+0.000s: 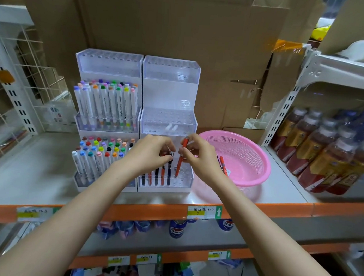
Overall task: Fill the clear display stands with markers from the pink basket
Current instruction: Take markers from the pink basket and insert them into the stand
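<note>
Two clear tiered display stands stand side by side on the shelf. The left stand (pixel 110 68) holds many white markers with coloured caps on its lower two tiers. The right stand (pixel 168 119) has several red and black pens in its bottom tier. My right hand (pixel 199 156) pinches an orange-red pen (pixel 180 159), upright, its tip in the bottom tier of the right stand. My left hand (pixel 152 153) grips the tops of pens standing in that tier. The pink basket (pixel 240 159) sits right of the stands with a few pens inside.
Flattened cardboard (pixel 173 29) stands behind the stands. Bottled drinks (pixel 327 148) fill the shelf section at right past a white upright. A wire grid rack (pixel 30 73) is at left. The orange shelf edge (pixel 150 211) carries price labels.
</note>
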Tool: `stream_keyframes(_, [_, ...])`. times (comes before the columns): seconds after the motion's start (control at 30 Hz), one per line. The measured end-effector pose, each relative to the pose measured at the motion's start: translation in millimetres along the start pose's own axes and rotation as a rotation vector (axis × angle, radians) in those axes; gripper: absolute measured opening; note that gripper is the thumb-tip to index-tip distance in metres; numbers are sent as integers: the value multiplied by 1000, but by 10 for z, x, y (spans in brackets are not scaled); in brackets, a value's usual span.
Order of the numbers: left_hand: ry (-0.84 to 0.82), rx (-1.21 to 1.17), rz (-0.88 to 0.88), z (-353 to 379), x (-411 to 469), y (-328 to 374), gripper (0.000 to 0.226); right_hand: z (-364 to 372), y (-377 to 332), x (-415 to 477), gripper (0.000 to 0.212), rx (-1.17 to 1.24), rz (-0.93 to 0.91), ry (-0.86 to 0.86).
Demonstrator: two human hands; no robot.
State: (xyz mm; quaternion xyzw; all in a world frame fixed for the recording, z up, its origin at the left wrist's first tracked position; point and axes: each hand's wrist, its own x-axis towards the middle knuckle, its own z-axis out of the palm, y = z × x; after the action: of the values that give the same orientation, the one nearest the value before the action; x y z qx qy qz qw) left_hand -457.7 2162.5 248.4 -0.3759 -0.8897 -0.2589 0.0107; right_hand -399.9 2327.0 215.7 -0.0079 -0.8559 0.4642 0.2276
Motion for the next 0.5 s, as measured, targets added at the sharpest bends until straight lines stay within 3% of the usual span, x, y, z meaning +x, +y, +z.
stream_keyframes(0.5, [22, 13, 13, 55, 59, 24, 15, 19, 6, 39, 10, -16, -6, -6])
